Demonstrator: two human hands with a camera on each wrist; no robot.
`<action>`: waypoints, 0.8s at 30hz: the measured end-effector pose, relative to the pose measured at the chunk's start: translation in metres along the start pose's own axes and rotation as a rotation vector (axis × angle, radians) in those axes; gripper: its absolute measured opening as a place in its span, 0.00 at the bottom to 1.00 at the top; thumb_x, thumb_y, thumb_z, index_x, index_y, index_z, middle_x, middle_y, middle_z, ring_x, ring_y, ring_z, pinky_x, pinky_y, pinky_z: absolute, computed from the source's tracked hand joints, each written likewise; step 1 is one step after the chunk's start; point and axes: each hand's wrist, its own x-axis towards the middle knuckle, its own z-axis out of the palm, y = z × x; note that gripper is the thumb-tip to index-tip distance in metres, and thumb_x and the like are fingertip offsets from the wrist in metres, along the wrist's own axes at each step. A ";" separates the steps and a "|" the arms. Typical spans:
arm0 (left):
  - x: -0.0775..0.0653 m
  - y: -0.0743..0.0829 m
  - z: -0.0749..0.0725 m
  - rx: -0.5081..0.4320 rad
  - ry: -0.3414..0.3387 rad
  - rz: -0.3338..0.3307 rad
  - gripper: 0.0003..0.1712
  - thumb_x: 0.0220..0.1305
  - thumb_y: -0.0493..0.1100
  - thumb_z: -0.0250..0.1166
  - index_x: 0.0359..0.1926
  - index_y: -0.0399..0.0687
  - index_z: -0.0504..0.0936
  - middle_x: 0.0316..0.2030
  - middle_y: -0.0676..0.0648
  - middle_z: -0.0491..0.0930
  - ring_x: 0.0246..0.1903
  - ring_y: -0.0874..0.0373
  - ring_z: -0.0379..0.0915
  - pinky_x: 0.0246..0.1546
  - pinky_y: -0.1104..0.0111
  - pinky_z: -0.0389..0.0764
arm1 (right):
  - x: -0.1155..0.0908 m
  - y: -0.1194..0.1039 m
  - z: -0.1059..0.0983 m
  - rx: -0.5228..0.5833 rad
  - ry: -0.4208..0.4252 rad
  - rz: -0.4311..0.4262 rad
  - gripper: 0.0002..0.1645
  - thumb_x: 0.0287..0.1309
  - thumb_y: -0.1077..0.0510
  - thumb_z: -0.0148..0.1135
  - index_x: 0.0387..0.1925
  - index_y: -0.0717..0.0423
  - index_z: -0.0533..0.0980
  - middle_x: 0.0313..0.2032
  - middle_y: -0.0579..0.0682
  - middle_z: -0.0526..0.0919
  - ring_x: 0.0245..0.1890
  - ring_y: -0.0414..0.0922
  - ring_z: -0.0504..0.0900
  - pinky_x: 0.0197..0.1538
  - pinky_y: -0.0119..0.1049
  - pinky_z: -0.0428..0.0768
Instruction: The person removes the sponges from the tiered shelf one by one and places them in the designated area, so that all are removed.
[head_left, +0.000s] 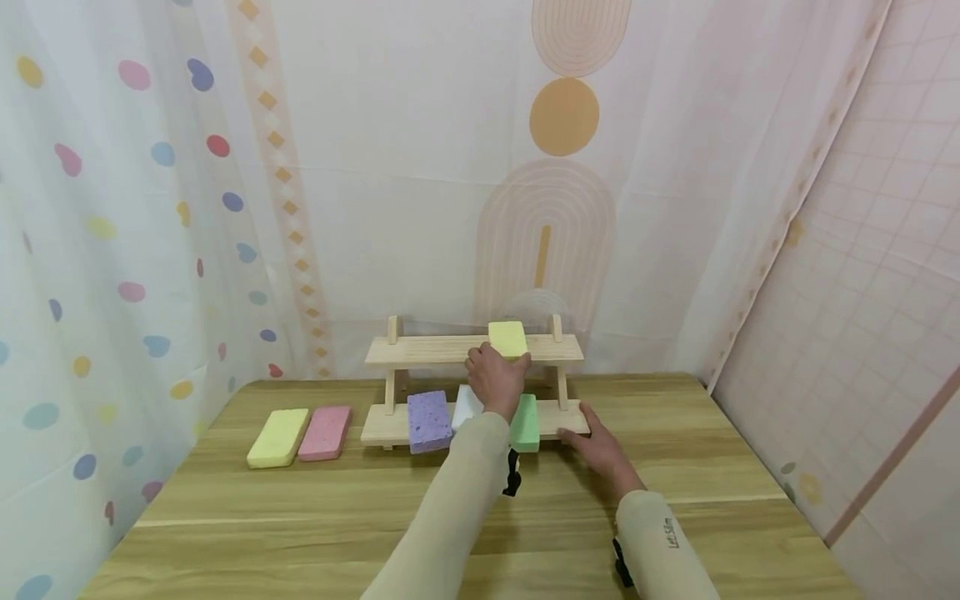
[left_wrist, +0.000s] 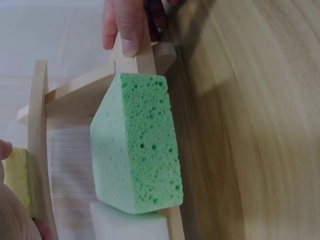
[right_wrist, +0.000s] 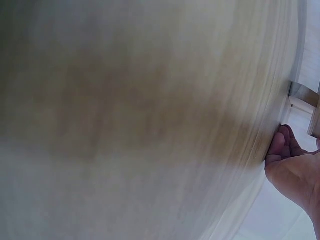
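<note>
A two-tier wooden shelf [head_left: 385, 425] stands toward the back of the table. On its upper board sits a yellow sponge [head_left: 507, 337]; my left hand [head_left: 497, 379] holds it between thumb and fingers from the front. My right hand [head_left: 600, 450] grips the right end of the lower board, its thumb [left_wrist: 130, 30] on top. Along the lower board are a purple sponge [head_left: 430, 421], a white sponge [head_left: 465, 406] partly hidden by my left arm, and a green sponge [left_wrist: 150, 145]. In the right wrist view, the right hand [right_wrist: 295, 175] shows at the right edge.
Left of the shelf, another yellow sponge [head_left: 277, 437] and a pink sponge [head_left: 326, 433] lie side by side on the wood-grain table [head_left: 300, 525]. A patterned curtain [head_left: 405, 167] hangs behind, with more curtain on both sides.
</note>
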 end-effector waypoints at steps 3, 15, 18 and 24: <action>0.000 -0.003 -0.005 -0.014 -0.017 0.008 0.39 0.53 0.56 0.75 0.54 0.31 0.75 0.48 0.36 0.72 0.50 0.42 0.68 0.52 0.53 0.72 | -0.002 -0.002 0.001 0.005 -0.004 -0.004 0.54 0.66 0.36 0.57 0.79 0.52 0.42 0.75 0.67 0.48 0.72 0.68 0.48 0.68 0.66 0.52; -0.004 -0.014 -0.030 -0.113 -0.054 0.073 0.41 0.54 0.53 0.75 0.60 0.31 0.72 0.53 0.35 0.71 0.53 0.41 0.67 0.54 0.53 0.71 | -0.008 -0.008 -0.002 0.008 -0.035 -0.034 0.52 0.69 0.38 0.55 0.79 0.53 0.40 0.75 0.67 0.46 0.73 0.68 0.45 0.69 0.65 0.50; -0.004 -0.016 -0.038 -0.115 -0.054 0.084 0.41 0.54 0.54 0.74 0.61 0.32 0.72 0.52 0.36 0.71 0.52 0.42 0.67 0.53 0.54 0.72 | -0.009 -0.008 -0.003 0.006 -0.045 -0.034 0.52 0.69 0.38 0.55 0.79 0.53 0.40 0.75 0.67 0.45 0.73 0.68 0.45 0.69 0.65 0.49; -0.001 -0.023 -0.055 -0.117 -0.070 0.092 0.42 0.55 0.56 0.72 0.62 0.33 0.72 0.51 0.38 0.71 0.50 0.45 0.66 0.48 0.55 0.73 | -0.011 -0.009 -0.002 -0.011 -0.059 -0.044 0.53 0.69 0.37 0.54 0.79 0.54 0.39 0.75 0.68 0.44 0.72 0.69 0.44 0.69 0.66 0.48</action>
